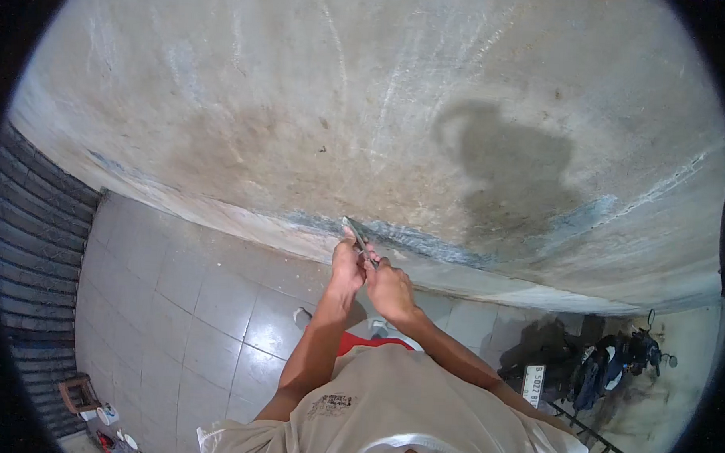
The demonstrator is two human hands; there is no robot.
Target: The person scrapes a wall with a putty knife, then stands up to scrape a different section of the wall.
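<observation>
A narrow metal scraper (357, 237) slants up and to the left, its tip at a rough grey patch (426, 241) low on the wall. My right hand (390, 290) is closed around its lower end. Just beside it, my left hand (347, 266) is closed on the scraper nearer the tip. Part of the scraper is hidden by the fingers. Around the patch, the wall (301, 160) is stained and bears pale scratch lines.
Grey floor tiles (208, 293) with small crumbs meet the wall's base. At left stands a ribbed metal shutter (38, 247), with a small wooden stool (78, 394) near it. A motorbike with a number plate (533, 384) and dark hanging items (605, 359) are at right.
</observation>
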